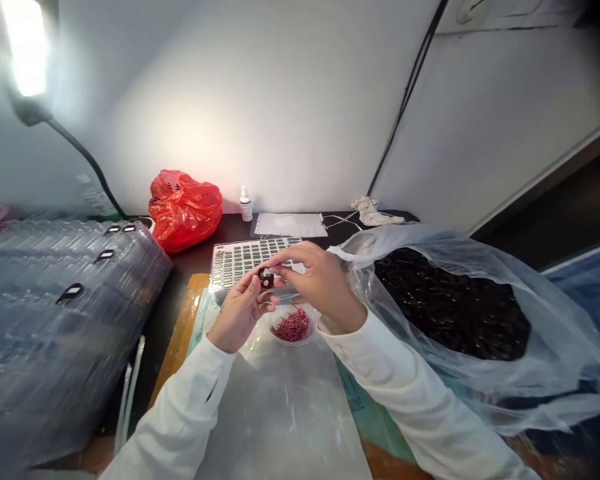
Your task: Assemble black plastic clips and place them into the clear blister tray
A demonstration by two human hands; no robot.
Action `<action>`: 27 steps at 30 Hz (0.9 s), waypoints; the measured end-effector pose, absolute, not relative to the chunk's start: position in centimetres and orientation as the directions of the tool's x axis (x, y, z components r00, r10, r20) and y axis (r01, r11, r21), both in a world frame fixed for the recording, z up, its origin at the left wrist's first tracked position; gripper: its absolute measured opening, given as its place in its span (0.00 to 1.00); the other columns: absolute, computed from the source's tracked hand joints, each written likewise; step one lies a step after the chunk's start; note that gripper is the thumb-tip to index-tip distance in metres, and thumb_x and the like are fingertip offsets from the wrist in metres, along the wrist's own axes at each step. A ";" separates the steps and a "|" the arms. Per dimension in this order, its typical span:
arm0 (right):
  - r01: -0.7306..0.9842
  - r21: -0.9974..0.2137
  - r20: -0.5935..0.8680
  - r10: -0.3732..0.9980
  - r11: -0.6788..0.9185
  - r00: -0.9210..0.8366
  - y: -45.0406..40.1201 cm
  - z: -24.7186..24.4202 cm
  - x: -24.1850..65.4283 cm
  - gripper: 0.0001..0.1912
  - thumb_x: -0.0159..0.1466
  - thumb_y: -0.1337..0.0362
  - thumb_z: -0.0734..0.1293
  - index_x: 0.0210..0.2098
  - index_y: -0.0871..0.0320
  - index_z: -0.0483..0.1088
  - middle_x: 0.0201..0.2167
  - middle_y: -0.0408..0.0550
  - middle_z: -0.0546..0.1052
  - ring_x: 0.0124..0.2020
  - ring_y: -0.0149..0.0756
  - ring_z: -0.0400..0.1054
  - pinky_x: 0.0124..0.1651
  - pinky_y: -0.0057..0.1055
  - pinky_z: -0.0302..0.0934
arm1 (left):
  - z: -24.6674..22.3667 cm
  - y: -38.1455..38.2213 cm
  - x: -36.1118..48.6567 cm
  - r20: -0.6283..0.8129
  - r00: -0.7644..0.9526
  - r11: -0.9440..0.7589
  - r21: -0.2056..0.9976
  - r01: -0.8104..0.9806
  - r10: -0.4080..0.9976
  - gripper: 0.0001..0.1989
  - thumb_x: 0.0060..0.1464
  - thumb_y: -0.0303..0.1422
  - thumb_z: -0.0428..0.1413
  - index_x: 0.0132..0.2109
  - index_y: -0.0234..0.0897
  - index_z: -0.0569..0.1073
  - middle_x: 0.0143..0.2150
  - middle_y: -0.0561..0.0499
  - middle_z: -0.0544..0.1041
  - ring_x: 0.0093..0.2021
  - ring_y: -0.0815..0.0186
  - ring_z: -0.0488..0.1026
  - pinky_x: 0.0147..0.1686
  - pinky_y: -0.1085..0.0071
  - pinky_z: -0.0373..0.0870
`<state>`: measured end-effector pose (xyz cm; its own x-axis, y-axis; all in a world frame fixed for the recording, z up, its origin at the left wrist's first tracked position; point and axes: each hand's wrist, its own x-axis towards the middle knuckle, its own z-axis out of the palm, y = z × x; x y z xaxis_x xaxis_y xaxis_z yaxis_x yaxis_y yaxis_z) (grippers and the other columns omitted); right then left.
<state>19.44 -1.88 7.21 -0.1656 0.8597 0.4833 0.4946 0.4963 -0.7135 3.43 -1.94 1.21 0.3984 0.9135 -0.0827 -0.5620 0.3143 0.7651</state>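
Note:
My left hand (pixel 240 310) pinches a small black part with light openings (pixel 266 277) between thumb and fingers. From the other side, my right hand (pixel 317 277) has its thumb and fingertips closed on the same part; whether they also hold something tiny is hidden. Just below the hands sits a round, shallow clear dish (pixel 291 343) heaped with thin dark-pink pieces (pixel 293 325). Behind them lies a white tray (pixel 220 293) with rows of small dark and yellowish rectangular pieces, partly covered by my hands.
At right, an open clear plastic bag (pixel 570 347) holds many glossy black pieces (pixel 450 303). Stacked clear plastic trays (pixel 70 320) rise at left. A red plastic bag (pixel 185 210), white bottle (pixel 245 205), white sheet (pixel 290 225) and crumpled cloth (pixel 375 212) line the back. A lamp (pixel 27 50) shines upper left.

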 end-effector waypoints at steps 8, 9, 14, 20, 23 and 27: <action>0.578 -0.684 0.444 0.883 0.445 -0.153 -1.9 7.1 19.4 0.06 0.59 0.70 0.72 0.33 0.53 0.76 0.32 0.39 0.79 0.39 0.34 0.68 0.43 0.32 0.59 | 1.5 -2.3 3.8 -0.120 0.425 0.338 0.806 -0.485 0.897 0.24 0.48 0.49 0.64 0.43 0.34 0.71 0.37 0.47 0.79 0.33 0.64 0.79 0.28 0.75 0.74; 0.593 -0.665 0.451 0.877 0.453 -0.165 -2.0 7.0 19.3 0.06 0.59 0.71 0.72 0.33 0.53 0.77 0.31 0.39 0.79 0.38 0.34 0.68 0.43 0.33 0.59 | 1.4 -2.3 3.8 -0.122 0.425 0.338 0.808 -0.482 0.897 0.25 0.47 0.50 0.64 0.43 0.35 0.71 0.36 0.48 0.79 0.31 0.64 0.79 0.27 0.75 0.74; 0.673 -0.538 0.512 0.831 0.507 -0.216 -2.1 6.9 19.3 0.07 0.60 0.71 0.71 0.31 0.51 0.78 0.29 0.41 0.79 0.36 0.37 0.67 0.44 0.36 0.57 | 0.8 -2.2 3.9 -0.112 0.403 0.315 0.818 -0.481 0.908 0.27 0.46 0.51 0.64 0.44 0.36 0.69 0.37 0.47 0.79 0.33 0.63 0.79 0.27 0.76 0.73; 0.705 -0.445 0.561 0.786 0.552 -0.260 -2.1 6.6 19.4 0.09 0.60 0.74 0.70 0.31 0.52 0.78 0.29 0.40 0.79 0.35 0.36 0.66 0.44 0.37 0.55 | 0.7 -2.2 3.7 -0.082 0.416 0.290 0.834 -0.469 0.906 0.24 0.50 0.49 0.62 0.44 0.37 0.68 0.37 0.48 0.79 0.32 0.66 0.79 0.28 0.77 0.73; 0.717 -0.407 0.596 0.760 0.565 -0.260 -2.3 6.5 19.3 0.08 0.61 0.73 0.71 0.31 0.52 0.77 0.29 0.39 0.79 0.36 0.37 0.65 0.44 0.36 0.55 | 0.8 -2.2 3.7 -0.073 0.412 0.283 0.833 -0.475 0.908 0.24 0.50 0.49 0.63 0.44 0.37 0.68 0.37 0.49 0.79 0.32 0.66 0.79 0.27 0.77 0.73; 0.738 -0.357 0.629 0.732 0.572 -0.263 -2.5 6.3 19.1 0.06 0.61 0.70 0.71 0.32 0.52 0.77 0.30 0.39 0.79 0.37 0.37 0.62 0.46 0.36 0.54 | 0.8 -2.2 3.8 -0.079 0.403 0.285 0.828 -0.482 0.912 0.25 0.48 0.49 0.64 0.44 0.37 0.67 0.37 0.50 0.78 0.32 0.66 0.79 0.26 0.78 0.73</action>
